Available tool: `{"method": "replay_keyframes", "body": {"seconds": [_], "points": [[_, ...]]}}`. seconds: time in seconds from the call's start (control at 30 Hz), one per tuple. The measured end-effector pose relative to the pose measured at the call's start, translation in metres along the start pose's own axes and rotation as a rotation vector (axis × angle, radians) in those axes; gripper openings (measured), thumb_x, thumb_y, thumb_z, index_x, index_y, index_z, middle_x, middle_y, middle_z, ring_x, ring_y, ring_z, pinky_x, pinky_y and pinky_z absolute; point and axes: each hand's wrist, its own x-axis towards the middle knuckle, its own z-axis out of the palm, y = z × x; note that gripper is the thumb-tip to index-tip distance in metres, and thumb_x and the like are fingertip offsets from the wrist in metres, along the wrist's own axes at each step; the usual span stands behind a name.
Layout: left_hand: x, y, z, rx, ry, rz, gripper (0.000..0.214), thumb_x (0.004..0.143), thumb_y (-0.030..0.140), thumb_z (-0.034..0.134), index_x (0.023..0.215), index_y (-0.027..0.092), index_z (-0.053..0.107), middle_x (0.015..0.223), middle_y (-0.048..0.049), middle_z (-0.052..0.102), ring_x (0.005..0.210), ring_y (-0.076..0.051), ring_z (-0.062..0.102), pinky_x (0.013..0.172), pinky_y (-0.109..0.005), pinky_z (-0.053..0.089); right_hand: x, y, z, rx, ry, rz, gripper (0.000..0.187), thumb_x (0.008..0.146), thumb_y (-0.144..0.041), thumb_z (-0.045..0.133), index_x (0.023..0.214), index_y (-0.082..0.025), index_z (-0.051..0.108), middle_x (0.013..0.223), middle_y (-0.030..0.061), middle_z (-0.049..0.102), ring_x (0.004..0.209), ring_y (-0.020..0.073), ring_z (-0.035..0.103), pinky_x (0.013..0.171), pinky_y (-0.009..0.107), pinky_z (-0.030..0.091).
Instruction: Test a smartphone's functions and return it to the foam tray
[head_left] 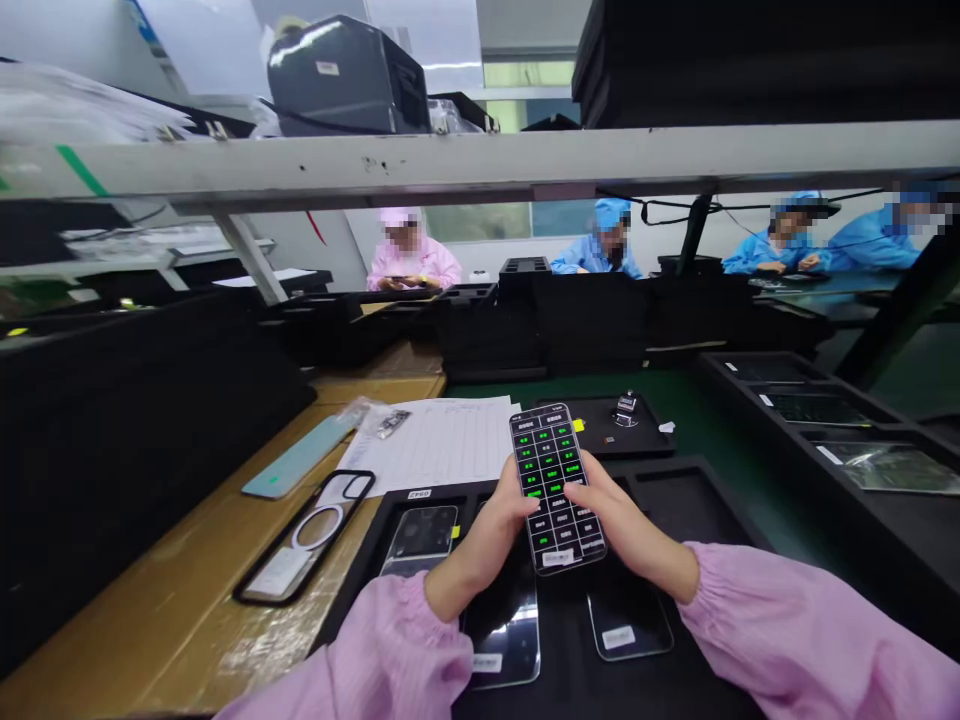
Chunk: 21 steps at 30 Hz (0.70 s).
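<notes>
Holding one phone [551, 460] between them, the two hands meet at its lower half: left hand [487, 535] along the left edge, right hand [630, 525] along the right. It lies straight ahead of the person, screen up, long axis running away, with the top leaning a little left. Neither hand is nearer; both touch it, and the right thumb reaches farther in over the screen than the left.

Under the hands, one black tray [679, 505] bears three glass slabs [511, 635], partly covered. To the left, on cardboard [195, 600], are one ringed case [275, 575] and one pale blue panel [296, 465]. Beyond lie papers [457, 440], too overlapped to count, one clear bag [390, 422], and one small tray [649, 440] with tiny parts. Well apart on the right, one long tray [787, 440] shows three flat pieces [892, 467]. Farthest are four co-workers [431, 262]: one in pink, three in blue.
</notes>
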Motion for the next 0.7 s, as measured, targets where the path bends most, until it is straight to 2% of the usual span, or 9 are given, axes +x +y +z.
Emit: {"method": "replay_keyframes", "body": {"seconds": [0.13,0.27,0.47,0.57,0.63,0.7], "points": [[-0.002,0.004,0.001,0.022,-0.014,0.047,0.053,0.071,0.029,0.065,0.123,0.021,0.054,0.134,-0.0068,0.058,0.135,-0.033,0.042,0.111,-0.047,0.035,-0.006,-0.001,0.003,-0.103,-0.042,-0.058,0.040,0.091,-0.036,0.064,0.127,-0.025,0.051,0.132,0.0035,0.059,0.126,0.0235,0.052,0.109,0.041,0.038],[-0.005,0.008,0.004,0.005,-0.012,0.038,0.053,0.070,0.028,0.064,0.122,0.021,0.054,0.134,-0.0062,0.058,0.135,-0.032,0.043,0.112,-0.047,0.034,-0.007,0.001,0.004,-0.034,-0.068,-0.027,0.042,0.090,-0.035,0.061,0.128,-0.024,0.048,0.132,0.0043,0.059,0.126,0.0235,0.053,0.110,0.042,0.038],[-0.001,0.010,0.004,-0.082,0.031,-0.017,0.052,0.071,0.030,0.062,0.122,0.019,0.055,0.128,-0.0072,0.062,0.130,-0.033,0.048,0.110,-0.047,0.035,-0.004,0.000,0.002,0.017,-0.116,0.008,0.064,0.068,-0.015,0.063,0.129,-0.025,0.046,0.122,0.0018,0.063,0.113,0.0232,0.059,0.095,0.038,0.047],[0.002,0.012,0.004,-0.137,0.020,-0.080,0.054,0.071,0.030,0.060,0.123,0.018,0.056,0.122,-0.0075,0.065,0.125,-0.033,0.052,0.108,-0.047,0.038,-0.002,0.001,0.001,0.044,-0.072,0.085,0.064,0.063,-0.014,0.061,0.126,-0.024,0.051,0.118,0.0014,0.066,0.111,0.0237,0.061,0.092,0.036,0.049],[0.003,0.012,0.005,-0.145,0.008,-0.091,0.056,0.071,0.029,0.059,0.126,0.018,0.056,0.121,-0.0072,0.066,0.123,-0.032,0.053,0.107,-0.046,0.039,0.001,0.005,0.001,0.082,0.008,0.154,0.056,0.069,-0.021,0.066,0.124,-0.024,0.055,0.116,0.0025,0.067,0.111,0.0253,0.062,0.093,0.038,0.051],[0.002,0.013,0.004,-0.141,0.014,-0.084,0.056,0.072,0.029,0.060,0.127,0.019,0.055,0.124,-0.0070,0.065,0.124,-0.032,0.053,0.107,-0.045,0.039,0.003,0.009,0.001,0.148,0.066,0.207,0.046,0.083,-0.040,0.067,0.124,-0.023,0.058,0.115,0.0057,0.068,0.111,0.0275,0.063,0.093,0.042,0.053]]}}
